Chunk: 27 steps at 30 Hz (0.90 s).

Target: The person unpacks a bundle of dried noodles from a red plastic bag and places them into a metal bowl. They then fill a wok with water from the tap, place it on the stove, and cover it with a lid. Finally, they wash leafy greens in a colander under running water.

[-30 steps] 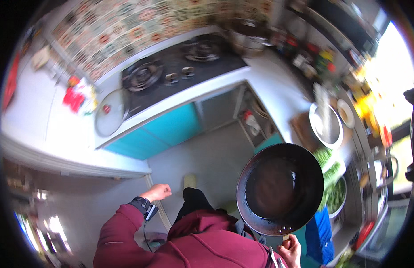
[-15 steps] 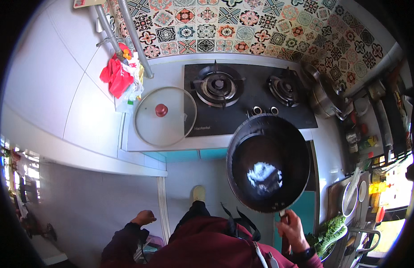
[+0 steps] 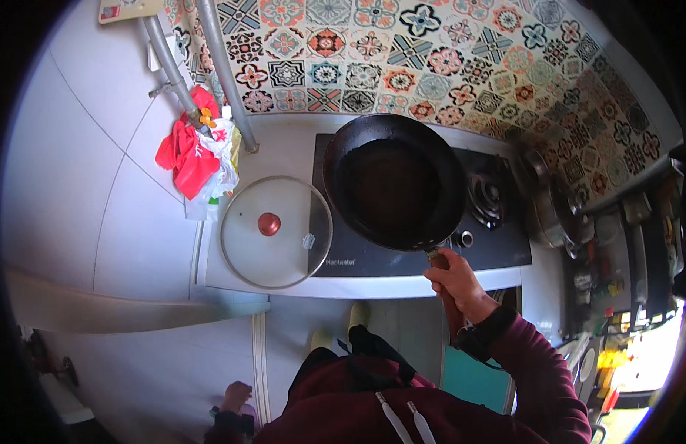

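Observation:
My right hand is wrapped round the brown handle of a deep black wok. The wok is over the left side of the black gas hob and hides the left burner; whether it rests on the burner or hangs just above, I cannot tell. Its inside looks dark, with no food visible. My left hand hangs low by my side, its fingers curled in and nothing visible in them. A round glass lid with a red knob lies left of the wok, partly over the hob's edge.
Red and white plastic bags hang by grey metal pipes at the left. A steel pot stands right of the smaller burner. Patterned tiles cover the back wall. Utensils and racks crowd the right side.
My right hand has carried the wok forward and left, from in front of the counter to over the left burner. The bright glare in it is gone. My left hand is lower in view.

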Available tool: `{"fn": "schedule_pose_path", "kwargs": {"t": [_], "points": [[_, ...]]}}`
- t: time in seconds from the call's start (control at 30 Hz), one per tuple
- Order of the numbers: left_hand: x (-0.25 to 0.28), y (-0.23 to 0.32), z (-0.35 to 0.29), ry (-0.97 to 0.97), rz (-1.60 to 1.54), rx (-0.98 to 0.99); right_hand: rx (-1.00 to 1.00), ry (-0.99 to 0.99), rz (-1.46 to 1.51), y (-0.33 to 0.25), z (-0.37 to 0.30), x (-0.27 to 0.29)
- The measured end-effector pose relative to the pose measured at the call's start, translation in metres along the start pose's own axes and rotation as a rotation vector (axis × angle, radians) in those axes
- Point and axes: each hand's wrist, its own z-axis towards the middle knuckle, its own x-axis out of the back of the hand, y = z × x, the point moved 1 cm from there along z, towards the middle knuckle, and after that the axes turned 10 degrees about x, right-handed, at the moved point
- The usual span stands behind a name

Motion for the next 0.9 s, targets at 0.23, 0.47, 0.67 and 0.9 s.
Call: {"fn": "schedule_pose_path", "kwargs": {"t": [0.23,0.47,0.67,0.9], "points": [[-0.032,0.072,-0.039,-0.180,-0.378,0.224,-0.011,-0.087,0.044,-0.018,0.061,0.005],[0.002,0.122,-0.012,-0.233,-0.579,0.217,-0.053,-0.036,0.083,-0.016,0.068,-0.016],[0.042,0.095,0.052,-0.150,-0.698,0.435,-0.083,0.034,0.089,-0.015,0.065,-0.029],[0.074,0.117,0.083,-0.207,-0.586,0.367,-0.007,-0.063,-0.005,0.024,0.070,0.025]]}}
